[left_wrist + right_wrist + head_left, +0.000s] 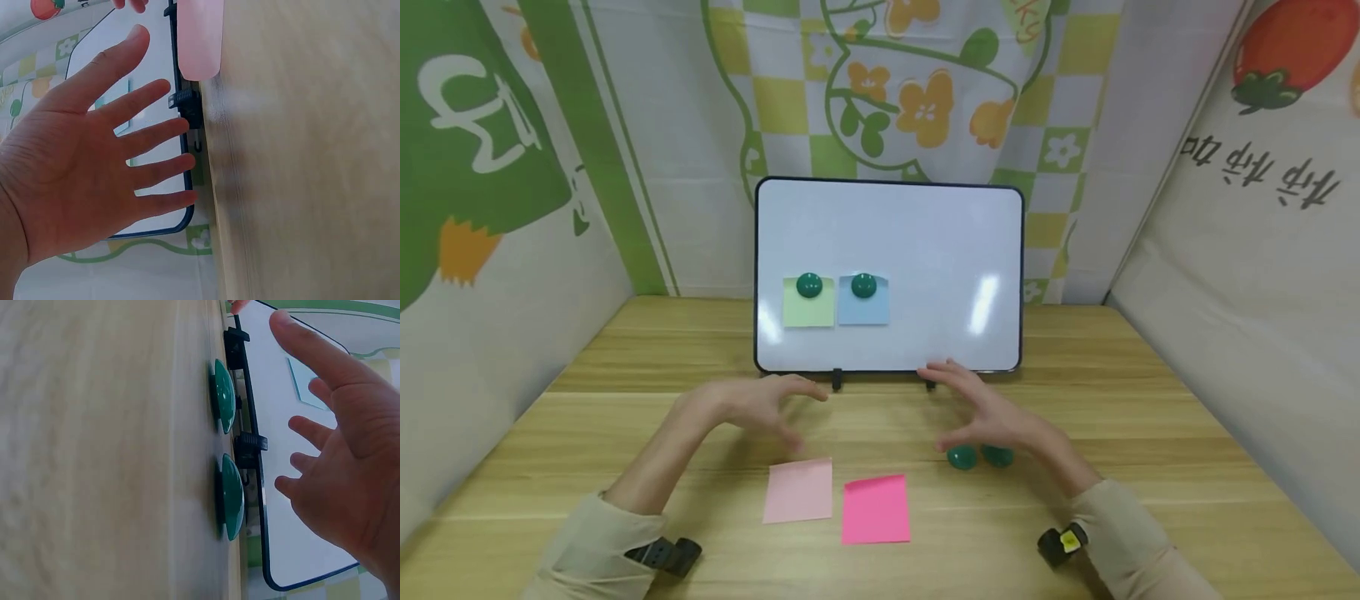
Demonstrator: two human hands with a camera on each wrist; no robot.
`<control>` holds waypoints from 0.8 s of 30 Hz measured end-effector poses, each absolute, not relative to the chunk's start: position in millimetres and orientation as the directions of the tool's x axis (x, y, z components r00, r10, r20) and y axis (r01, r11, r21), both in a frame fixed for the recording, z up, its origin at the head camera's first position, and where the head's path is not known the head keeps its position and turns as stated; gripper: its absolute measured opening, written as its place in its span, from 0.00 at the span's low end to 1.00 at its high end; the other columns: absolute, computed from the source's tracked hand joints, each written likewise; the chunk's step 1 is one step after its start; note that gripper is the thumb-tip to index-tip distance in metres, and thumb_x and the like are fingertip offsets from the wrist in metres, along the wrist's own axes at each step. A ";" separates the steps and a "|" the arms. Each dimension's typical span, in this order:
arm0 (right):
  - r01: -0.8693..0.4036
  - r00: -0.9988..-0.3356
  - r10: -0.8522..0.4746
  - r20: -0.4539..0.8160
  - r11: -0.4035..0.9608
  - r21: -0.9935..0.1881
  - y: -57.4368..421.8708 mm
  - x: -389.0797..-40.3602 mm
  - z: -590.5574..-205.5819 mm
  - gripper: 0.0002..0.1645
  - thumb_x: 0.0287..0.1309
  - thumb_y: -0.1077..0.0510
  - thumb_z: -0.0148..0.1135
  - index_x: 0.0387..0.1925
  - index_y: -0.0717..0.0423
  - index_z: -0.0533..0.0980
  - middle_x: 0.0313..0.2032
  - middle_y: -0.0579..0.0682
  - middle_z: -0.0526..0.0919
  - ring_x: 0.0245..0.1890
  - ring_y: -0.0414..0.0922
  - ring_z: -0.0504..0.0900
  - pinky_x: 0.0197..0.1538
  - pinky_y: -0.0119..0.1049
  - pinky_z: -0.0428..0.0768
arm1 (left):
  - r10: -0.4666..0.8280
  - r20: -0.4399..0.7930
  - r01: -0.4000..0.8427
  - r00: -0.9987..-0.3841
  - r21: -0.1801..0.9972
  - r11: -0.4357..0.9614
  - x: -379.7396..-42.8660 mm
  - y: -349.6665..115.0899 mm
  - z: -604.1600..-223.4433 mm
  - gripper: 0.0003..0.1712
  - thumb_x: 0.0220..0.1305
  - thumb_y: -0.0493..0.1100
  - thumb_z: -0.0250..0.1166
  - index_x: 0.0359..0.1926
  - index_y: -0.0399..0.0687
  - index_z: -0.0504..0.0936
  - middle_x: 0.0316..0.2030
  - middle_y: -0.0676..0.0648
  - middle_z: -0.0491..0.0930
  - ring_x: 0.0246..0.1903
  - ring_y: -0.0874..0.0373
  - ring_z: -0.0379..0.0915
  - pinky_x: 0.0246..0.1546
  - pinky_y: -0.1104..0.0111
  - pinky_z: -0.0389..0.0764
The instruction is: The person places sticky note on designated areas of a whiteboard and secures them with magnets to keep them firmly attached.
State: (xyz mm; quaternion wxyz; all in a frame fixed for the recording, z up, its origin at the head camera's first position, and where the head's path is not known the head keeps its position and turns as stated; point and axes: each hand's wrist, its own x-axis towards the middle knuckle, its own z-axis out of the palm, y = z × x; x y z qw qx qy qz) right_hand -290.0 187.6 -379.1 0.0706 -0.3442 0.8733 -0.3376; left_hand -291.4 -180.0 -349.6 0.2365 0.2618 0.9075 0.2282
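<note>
My left hand (pixel 760 406) hovers above the table with fingers spread, holding nothing; the left wrist view shows its bare palm (pixel 75 169). Over the right side, my right hand (pixel 988 414) is likewise spread and holds nothing, near two green round magnets (pixel 962 457) on the table. A pale pink sticky note (pixel 799 492) and a bright pink sticky note (pixel 876 510) lie between the forearms. Behind the hands stands a whiteboard (pixel 947 250). On it, green magnets sit over the tops of a pale green note (pixel 808 312) and a light blue note (pixel 863 311).
Black clip feet (pixel 837 379) support the board's lower edge on the wooden table (pixel 625 433). Printed cloth (pixel 917 92) hangs behind, and more cloth walls the left and right sides. Each wrist wears a black strap (pixel 662 554).
</note>
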 end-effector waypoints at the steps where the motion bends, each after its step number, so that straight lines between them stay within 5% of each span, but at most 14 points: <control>1: -0.552 -0.748 -0.656 0.100 0.533 -0.641 188.9 -290.1 -379.5 0.57 0.47 0.51 0.78 0.75 0.44 0.58 0.77 0.56 0.50 0.78 0.61 0.40 0.69 0.73 0.50 | 0.584 -0.322 0.364 -0.746 0.537 0.761 -291.0 -179.9 -349.8 0.45 0.54 0.52 0.75 0.71 0.56 0.67 0.75 0.44 0.58 0.74 0.38 0.52 0.68 0.37 0.57; 15: -0.539 -0.726 -0.687 0.009 0.562 -0.627 204.4 -290.1 -384.3 0.58 0.48 0.47 0.77 0.76 0.42 0.56 0.78 0.55 0.47 0.78 0.61 0.39 0.69 0.73 0.47 | 0.590 -0.330 0.388 -0.737 0.508 0.769 -283.5 -186.9 -349.2 0.25 0.56 0.51 0.73 0.54 0.56 0.78 0.73 0.38 0.59 0.72 0.34 0.54 0.68 0.38 0.59; 24: -0.535 -0.730 -0.683 -0.001 0.572 -0.621 206.0 -287.6 -384.4 0.57 0.50 0.45 0.76 0.76 0.44 0.56 0.78 0.57 0.47 0.78 0.62 0.38 0.69 0.73 0.47 | 0.631 -0.096 0.444 -0.769 0.631 0.637 -269.9 -208.7 -359.6 0.22 0.65 0.54 0.67 0.57 0.53 0.80 0.67 0.46 0.71 0.68 0.41 0.64 0.63 0.42 0.68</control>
